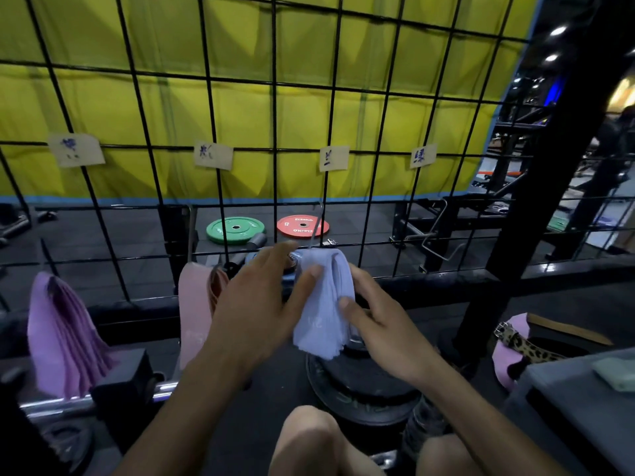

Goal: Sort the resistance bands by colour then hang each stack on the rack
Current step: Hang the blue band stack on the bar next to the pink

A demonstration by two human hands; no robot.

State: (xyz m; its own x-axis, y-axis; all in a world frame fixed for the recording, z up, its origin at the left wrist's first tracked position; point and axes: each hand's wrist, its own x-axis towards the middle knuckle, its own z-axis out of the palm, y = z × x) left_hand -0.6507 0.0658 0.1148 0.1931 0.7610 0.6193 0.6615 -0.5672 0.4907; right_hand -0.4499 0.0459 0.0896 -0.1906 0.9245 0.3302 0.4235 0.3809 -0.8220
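Observation:
A stack of light blue bands (324,304) hangs from a thin wire hook (318,225) on the black grid rack (275,139), below the third paper label (333,159). My left hand (261,304) holds the stack's left side, thumb pressed on its front. My right hand (374,324) pinches its right edge between thumb and fingers. To the left hang a stack of pink bands (196,304) and, further left, a stack of purple bands (65,338). A pale green band (616,374) lies on a grey surface at the right edge.
Four paper labels are fixed along the grid. Behind it lie a green weight plate (235,230) and a red weight plate (302,225). Black plates (360,383) are stacked on the floor under my hands. A thick black post (549,166) stands right. A leopard-print strap (529,348) lies at right.

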